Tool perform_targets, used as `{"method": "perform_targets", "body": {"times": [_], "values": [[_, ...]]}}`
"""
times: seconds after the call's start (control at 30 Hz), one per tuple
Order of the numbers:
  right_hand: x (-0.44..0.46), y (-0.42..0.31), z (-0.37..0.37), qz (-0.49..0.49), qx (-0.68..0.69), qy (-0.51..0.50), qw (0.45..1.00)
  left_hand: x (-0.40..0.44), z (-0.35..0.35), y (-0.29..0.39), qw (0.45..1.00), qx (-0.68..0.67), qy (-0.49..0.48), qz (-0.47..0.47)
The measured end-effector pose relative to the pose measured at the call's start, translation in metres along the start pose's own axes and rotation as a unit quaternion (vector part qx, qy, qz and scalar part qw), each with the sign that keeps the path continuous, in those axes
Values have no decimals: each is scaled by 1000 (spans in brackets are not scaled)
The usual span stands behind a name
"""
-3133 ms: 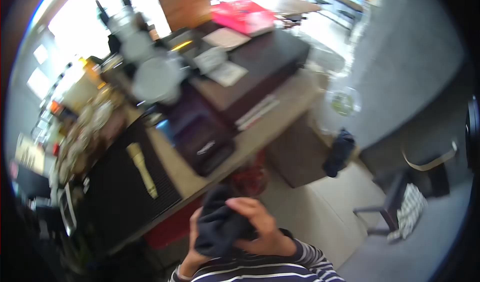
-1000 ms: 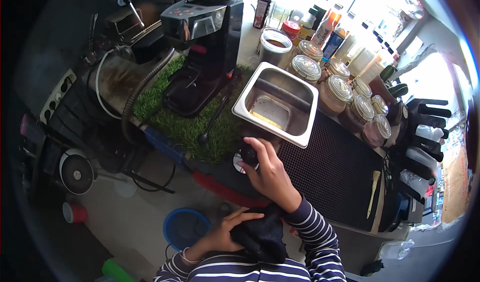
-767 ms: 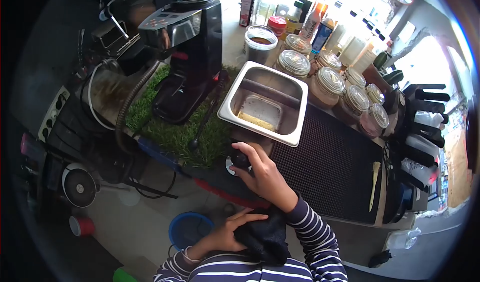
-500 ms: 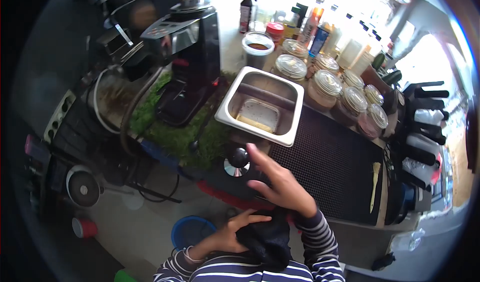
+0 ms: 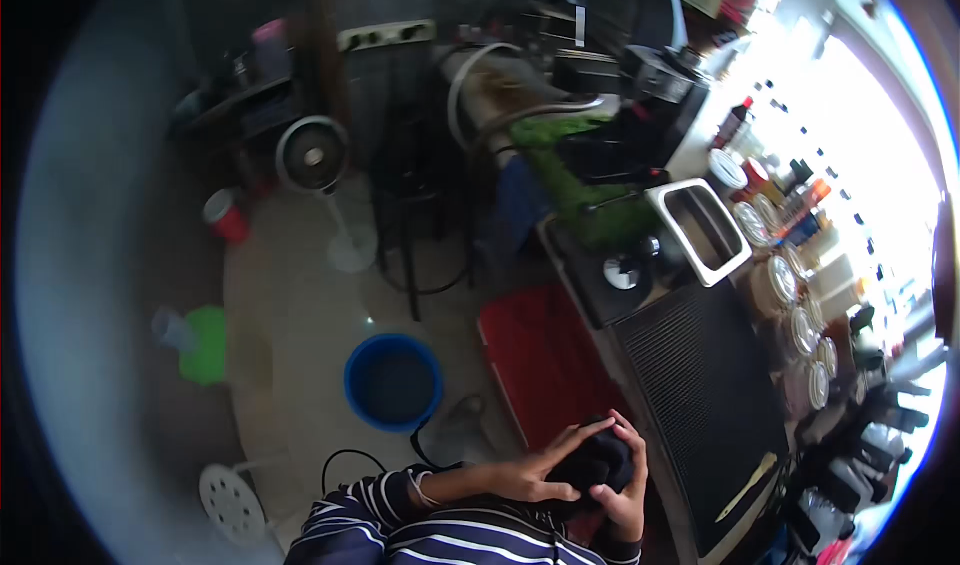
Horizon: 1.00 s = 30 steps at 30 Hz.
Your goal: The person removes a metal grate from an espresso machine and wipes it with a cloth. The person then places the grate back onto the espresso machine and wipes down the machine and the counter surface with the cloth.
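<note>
Low in front of my striped top, both hands are closed around a black, cloth-like bundle [image 5: 592, 455]. My left hand [image 5: 528, 477] grips it from the left with fingers reaching over its top. On the opposite side, my right hand [image 5: 627, 480] curves round it, thumb at the near edge. What lies inside the bundle is hidden. To the upper right on the counter stand a shiny metal tamper [image 5: 622, 271] with a black ball knob and a rectangular steel pan [image 5: 738, 265], both apart from my hands.
A black ribbed mat [image 5: 700, 395] covers the counter at right, with a pale brush [image 5: 746, 487] on it. Lidded jars [image 5: 782, 280] and bottles line the window side. On the floor are a blue basin [image 5: 437, 390], a red mat [image 5: 545, 355] and a fan [image 5: 313, 155].
My view has swung left, bringing more floor into sight. My right hand has left the space beside the tamper and joined my left hand on the black bundle.
</note>
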State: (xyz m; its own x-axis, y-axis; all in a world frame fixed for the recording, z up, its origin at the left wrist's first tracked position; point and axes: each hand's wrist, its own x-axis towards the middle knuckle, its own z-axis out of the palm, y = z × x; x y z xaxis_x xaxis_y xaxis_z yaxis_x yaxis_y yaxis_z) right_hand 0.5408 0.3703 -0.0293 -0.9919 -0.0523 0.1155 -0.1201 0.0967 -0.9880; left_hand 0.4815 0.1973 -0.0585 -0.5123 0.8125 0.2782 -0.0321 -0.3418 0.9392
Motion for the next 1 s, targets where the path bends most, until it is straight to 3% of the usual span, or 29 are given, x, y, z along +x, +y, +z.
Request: {"method": "perform_targets", "body": {"times": [0.07,0.17,0.2,0.3,0.33,0.43,0.63,0.7,0.9,0.97,1.0], "values": [[-26,9,-5,6,-8,-35,999,-22,32,2,999,12,39,0],[-64,-6,25,31,29,45,998,-57,76,-5,993,69,92,-3],[-76,-13,35,11,130,42,991,-70,89,-9,990,88,111,-5],[-100,14,49,80,127,3,989,-109,119,-13,979,114,169,-4],[-103,16,51,84,136,-52,986,-120,127,-14,976,110,187,7],[-127,-6,75,112,194,-73,972,-146,142,-2,972,59,226,15],[-126,-35,104,-14,57,-71,996,-167,143,31,954,50,296,11],[-128,-15,119,-32,107,-42,993,-177,140,35,945,26,326,-9],[-130,-19,188,-38,88,-61,993,-236,146,55,877,13,479,16],[-130,-3,216,35,128,-85,987,-267,144,43,844,-27,534,51],[-130,-2,232,116,184,-99,971,-297,141,37,836,19,548,-33]]}}
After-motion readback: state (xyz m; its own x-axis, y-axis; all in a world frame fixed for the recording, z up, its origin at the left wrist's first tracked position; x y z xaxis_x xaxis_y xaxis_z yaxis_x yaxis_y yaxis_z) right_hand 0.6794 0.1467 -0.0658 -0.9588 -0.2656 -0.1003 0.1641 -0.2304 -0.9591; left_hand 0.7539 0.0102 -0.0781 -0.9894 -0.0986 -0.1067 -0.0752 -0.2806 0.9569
